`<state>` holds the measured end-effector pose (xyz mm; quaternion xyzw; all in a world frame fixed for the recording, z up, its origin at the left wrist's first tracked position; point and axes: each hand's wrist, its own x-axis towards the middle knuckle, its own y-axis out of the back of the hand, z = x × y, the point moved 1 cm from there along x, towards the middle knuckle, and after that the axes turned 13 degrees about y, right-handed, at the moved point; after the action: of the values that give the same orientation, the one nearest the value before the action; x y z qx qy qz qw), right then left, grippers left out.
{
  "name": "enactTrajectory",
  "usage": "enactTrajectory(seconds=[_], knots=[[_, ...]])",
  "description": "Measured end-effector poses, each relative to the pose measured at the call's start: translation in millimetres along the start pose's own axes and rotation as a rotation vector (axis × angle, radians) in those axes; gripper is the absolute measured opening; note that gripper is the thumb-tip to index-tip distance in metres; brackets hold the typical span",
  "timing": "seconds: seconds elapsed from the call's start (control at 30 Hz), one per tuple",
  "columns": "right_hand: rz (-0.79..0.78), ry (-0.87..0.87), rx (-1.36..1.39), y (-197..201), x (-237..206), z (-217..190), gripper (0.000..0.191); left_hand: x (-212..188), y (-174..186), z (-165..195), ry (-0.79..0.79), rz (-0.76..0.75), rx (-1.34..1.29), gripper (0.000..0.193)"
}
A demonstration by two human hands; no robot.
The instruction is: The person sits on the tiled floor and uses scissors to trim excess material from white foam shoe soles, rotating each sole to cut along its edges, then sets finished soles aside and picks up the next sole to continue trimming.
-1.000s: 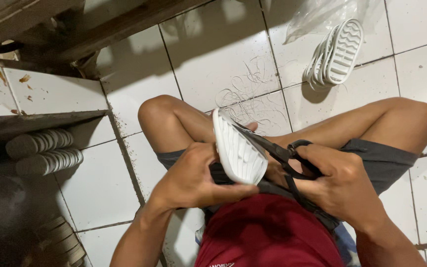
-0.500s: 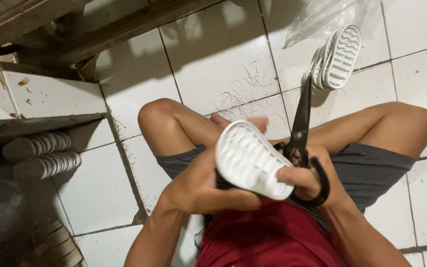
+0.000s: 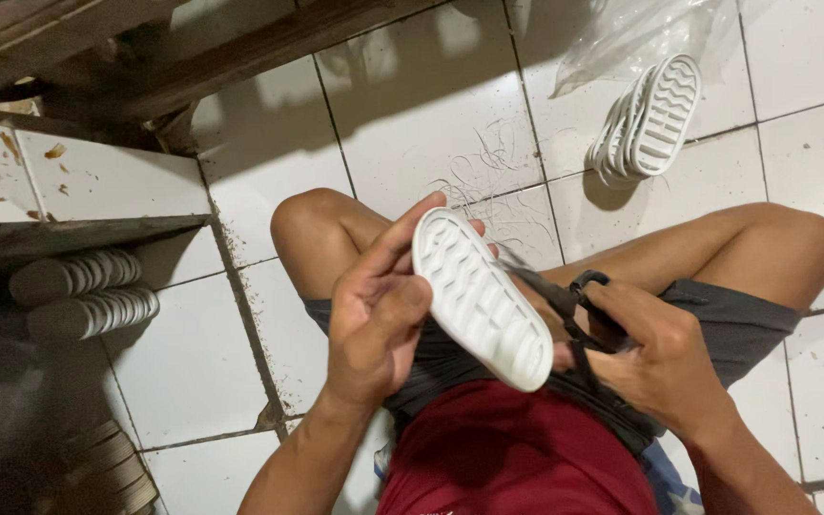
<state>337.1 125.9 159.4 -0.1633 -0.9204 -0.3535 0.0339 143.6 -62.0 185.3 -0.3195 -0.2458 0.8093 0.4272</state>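
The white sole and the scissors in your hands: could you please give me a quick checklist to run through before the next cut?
1. Left hand has a firm grip on the white sole: ok, fingers wrap its edge.
2. Right hand is in the black scissors handles: ok.
3. Blade position against the sole's edge: cannot tell, hidden behind the sole.
4. Left fingertips clear of the blades: cannot tell.
5. Tread side faces the camera: ok.
6. Stack of soles is apart from the legs: ok.

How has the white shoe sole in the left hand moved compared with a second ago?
Yes. The white sole has turned tread-up and risen in the left hand, judged against the bent knee.
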Motion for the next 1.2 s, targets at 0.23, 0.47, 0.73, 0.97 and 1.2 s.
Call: enactTrajectory(seconds=[0.23, 0.47, 0.73, 0.97, 1.2], knots=[[0.014, 0.052, -0.149, 2, 11, -11, 0.030, -10, -13, -8, -0.024, 0.040, 0.237, 0.071], [0.004, 0.081, -0.128, 6, 23, -15, 0.034, -14, -7, -10, 0.040, 0.029, 0.244, 0.070], [-0.025, 0.064, -0.146, 12, 28, -16, 0.032, -15, -1, -4, -0.016, -0.001, 0.176, 0.070], [-0.001, 0.087, -0.195, 9, 19, -16, 0.025, -15, -5, -6, -0.016, 0.055, 0.291, 0.074], [-0.034, 0.096, -0.178, 11, 24, -10, 0.030, -19, -3, -4, 0.007, 0.054, 0.334, 0.073]])
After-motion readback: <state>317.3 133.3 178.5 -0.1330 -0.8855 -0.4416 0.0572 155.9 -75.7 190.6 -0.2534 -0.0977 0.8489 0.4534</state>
